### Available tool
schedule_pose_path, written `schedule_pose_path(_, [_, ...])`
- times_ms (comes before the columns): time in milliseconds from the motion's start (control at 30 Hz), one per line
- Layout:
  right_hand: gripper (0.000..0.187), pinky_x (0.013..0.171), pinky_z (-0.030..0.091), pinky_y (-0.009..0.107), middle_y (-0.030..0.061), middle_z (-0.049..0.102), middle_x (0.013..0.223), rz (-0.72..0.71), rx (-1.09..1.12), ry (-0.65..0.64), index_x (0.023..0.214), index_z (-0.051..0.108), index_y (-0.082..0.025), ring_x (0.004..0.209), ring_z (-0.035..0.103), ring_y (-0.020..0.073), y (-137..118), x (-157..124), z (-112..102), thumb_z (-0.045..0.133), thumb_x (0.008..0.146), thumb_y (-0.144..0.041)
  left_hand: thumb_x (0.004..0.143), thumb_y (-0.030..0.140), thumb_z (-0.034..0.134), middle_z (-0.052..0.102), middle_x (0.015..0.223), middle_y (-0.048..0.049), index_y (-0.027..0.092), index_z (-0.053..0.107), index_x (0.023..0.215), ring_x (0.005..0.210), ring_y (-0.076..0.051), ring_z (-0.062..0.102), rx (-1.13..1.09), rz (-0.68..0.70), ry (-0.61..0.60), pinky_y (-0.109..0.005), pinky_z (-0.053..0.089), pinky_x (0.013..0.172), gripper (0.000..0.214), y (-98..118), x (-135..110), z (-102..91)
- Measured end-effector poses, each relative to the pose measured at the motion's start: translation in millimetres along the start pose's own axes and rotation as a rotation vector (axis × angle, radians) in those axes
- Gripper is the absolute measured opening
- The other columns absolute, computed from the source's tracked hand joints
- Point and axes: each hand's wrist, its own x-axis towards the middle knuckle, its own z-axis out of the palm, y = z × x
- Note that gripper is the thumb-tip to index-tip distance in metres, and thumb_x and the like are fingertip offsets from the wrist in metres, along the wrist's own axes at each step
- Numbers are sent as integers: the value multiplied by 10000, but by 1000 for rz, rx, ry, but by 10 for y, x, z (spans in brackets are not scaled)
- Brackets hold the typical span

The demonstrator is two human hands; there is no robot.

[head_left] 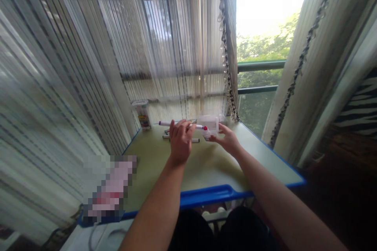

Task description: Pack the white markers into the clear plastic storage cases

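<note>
My left hand point(180, 138) is closed round a white marker point(169, 124) with a purple end on the left and a red tip on the right, held level above the table. My right hand point(226, 137) grips a clear plastic box point(209, 122) by its right side, just to the right of the marker's red tip. Two more markers point(195, 140) lie on the table under my left hand, partly hidden by it.
The small yellow-green table point(206, 164) has a blue rim and a blue pen groove at its near edge. A clear container with a coloured label point(143, 115) stands at the back left. Striped curtains hang close behind and on both sides. A pixelated patch covers the near left corner.
</note>
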Motion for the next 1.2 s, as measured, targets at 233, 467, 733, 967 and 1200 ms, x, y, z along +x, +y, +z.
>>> schedule_pose_path(233, [647, 794, 502, 409, 119, 656, 1102, -48, -12, -2, 1169, 603, -163, 982, 598, 275, 1, 2, 26, 737, 631, -496, 864, 133, 471, 673, 1062, -33, 257, 662, 1029, 1152, -210, 538, -31, 21, -104, -476, 96, 1127, 281, 77, 50, -46])
schedule_pose_path(467, [652, 824, 498, 412, 135, 632, 1143, -81, -52, 22, 1185, 594, -174, 1028, 578, 282, 42, -1, 31, 752, 627, -470, 861, 111, 437, 668, 1049, -56, 213, 656, 1005, 1188, -253, 504, -14, 19, -205, -483, 160, 1090, 282, 130, 84, -39])
schedule_pose_path(733, [638, 827, 499, 411, 138, 630, 1133, -83, -78, 42, 1188, 589, -181, 1013, 583, 279, 75, -6, 61, 746, 639, -466, 865, 131, 461, 663, 886, -81, 188, 655, 848, 1018, -263, 549, 75, 195, -347, -486, 294, 972, 203, 285, 249, -99])
schedule_pose_path(967, [582, 767, 513, 374, 104, 664, 1038, -46, -13, 21, 1133, 612, -181, 905, 616, 252, 4, 0, 61, 726, 639, -466, 859, 102, 406, 636, 767, -78, 153, 608, 797, 857, -242, 576, 110, 289, -388, -431, 390, 867, 217, 401, 321, -41])
schedule_pose_path(1200, [439, 769, 508, 348, 58, 681, 953, -13, 119, -29, 1064, 628, -182, 849, 625, 222, -31, 12, 73, 696, 678, -380, 767, 69, 419, 657, 973, -66, 165, 563, 1028, 1056, -204, 573, -155, 261, -53, -388, 348, 1012, 313, 345, 265, -76])
